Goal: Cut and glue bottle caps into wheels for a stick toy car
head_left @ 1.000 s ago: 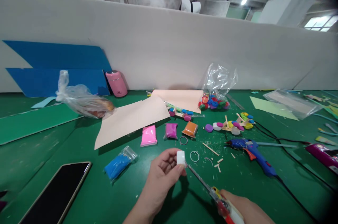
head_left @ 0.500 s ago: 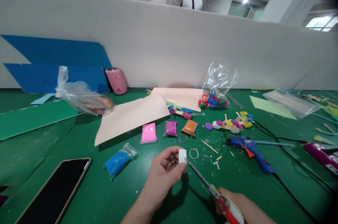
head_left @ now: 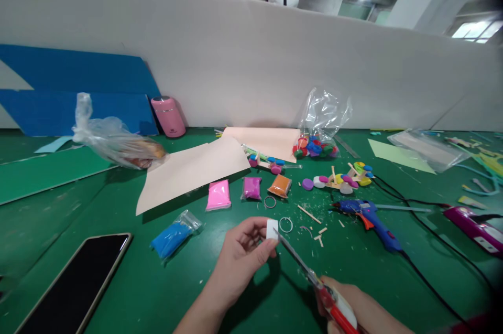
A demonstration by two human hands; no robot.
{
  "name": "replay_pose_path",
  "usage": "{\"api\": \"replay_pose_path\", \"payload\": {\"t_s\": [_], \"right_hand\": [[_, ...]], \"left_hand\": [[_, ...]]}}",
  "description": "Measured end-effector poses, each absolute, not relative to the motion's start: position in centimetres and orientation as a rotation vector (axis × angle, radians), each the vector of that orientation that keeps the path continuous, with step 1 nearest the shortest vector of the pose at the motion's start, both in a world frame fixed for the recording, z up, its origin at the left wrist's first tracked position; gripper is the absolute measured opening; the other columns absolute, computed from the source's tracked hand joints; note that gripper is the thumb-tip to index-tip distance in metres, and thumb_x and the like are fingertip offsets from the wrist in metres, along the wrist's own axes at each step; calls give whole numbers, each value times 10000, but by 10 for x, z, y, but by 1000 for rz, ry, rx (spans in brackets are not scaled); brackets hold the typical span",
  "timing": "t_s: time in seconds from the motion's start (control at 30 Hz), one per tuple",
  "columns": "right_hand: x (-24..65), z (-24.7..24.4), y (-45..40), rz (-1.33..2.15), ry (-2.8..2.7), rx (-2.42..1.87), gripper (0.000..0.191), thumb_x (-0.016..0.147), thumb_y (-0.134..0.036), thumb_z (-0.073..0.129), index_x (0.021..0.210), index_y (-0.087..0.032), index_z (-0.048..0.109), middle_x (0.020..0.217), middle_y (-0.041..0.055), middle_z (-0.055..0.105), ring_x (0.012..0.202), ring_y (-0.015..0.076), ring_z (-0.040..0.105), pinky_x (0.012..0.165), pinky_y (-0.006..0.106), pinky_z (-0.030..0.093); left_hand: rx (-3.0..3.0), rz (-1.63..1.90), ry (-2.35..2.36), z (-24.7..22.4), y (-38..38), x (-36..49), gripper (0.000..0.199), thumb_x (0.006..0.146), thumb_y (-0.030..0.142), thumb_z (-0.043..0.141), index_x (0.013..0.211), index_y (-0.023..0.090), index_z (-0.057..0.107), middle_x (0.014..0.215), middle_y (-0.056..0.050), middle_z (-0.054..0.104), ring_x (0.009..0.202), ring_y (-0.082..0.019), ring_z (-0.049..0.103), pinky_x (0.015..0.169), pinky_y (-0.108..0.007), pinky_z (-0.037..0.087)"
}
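Note:
Between the thumb and fingers of my left hand [head_left: 249,250] is a small white piece [head_left: 272,229], raised above the green table. My right hand [head_left: 349,297] grips a red and white handled tool [head_left: 334,306] with a long narrow metal blade, whose tip meets the right edge of the white piece. Just beyond my left hand lie a thin ring [head_left: 286,225] and a smaller ring [head_left: 270,202]. Pink [head_left: 218,194], purple [head_left: 251,187] and orange [head_left: 280,186] packets form a row behind them. Some of my right fingers are hidden by the handle.
A blue glue gun [head_left: 369,217] with its cord lies on the right, near small wooden scraps [head_left: 309,214] and a colourful stick assembly [head_left: 341,182]. On the left are a phone [head_left: 74,287] and a blue packet [head_left: 175,235]. A pink bottle [head_left: 168,116] stands by the wall.
The view has shifted slightly, so the table items appear a little further left and up. Both hands keep their holds, with the blade still at the white piece.

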State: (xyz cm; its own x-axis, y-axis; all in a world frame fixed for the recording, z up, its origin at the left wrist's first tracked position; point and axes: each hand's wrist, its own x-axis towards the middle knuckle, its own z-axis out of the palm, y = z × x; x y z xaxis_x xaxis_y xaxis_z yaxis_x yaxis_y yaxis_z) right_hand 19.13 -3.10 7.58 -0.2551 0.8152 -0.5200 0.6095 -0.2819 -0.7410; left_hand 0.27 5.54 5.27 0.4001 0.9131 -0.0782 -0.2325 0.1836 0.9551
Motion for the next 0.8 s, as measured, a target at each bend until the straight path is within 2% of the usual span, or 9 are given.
{"api": "replay_pose_path", "payload": {"t_s": [0.17,0.33,0.57,0.8], "right_hand": [[188,76,-32,1282,-1924,-1940,207,677,-397,517,733,-206,459,599,-43,464,532,107,402,505,194,319],[188,79,-34,1195,-1920,-2023,159,654,-333,540,718,-211,460,573,-43,502,494,107,429,460,190,286],[193,81,-31,1010,-2031,-2065,214,623,-376,561,730,-202,497,639,17,578,506,145,455,476,227,312],[189,76,-34,1081,-1946,-2031,175,639,-348,551,712,-203,484,577,-20,501,487,116,398,438,200,289]], "left_hand": [[1147,910,819,50,57,1,172,680,213,641,837,155,598,691,0,593,613,-100,531,588,-205,432],[1204,949,872,47,57,0,202,646,198,671,830,166,595,747,-17,609,690,-130,546,632,-224,444],[1211,916,877,47,60,0,201,642,207,670,826,166,600,725,-16,615,656,-129,546,606,-231,445],[1215,982,886,46,56,3,201,645,196,671,821,168,579,710,2,598,641,-110,533,585,-206,429]]}}
